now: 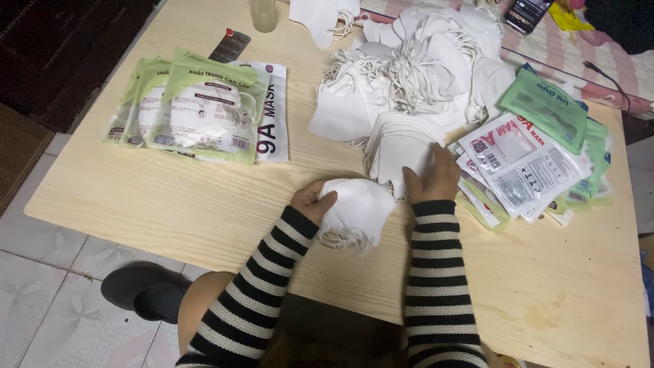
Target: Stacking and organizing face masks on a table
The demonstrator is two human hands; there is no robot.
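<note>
A: Our left hand (312, 200) is clamped on the small stack of white masks (355, 211) at the table's (170, 204) near edge; our right hand (432, 178) lies flat, fingers together, on the pile (409, 82) beyond.
B: We'd best square edges and keep ear loops tucked.

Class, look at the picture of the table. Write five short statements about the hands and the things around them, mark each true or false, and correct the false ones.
1. The left hand holds a bundle of white masks. True.
2. The right hand holds a phone. False: it rests on the mask pile.
3. Green packs lie to the left on the table. True.
4. The glass lies tipped over. False: it stands upright.
5. The sleeves are plain red. False: black and white stripes.
</note>
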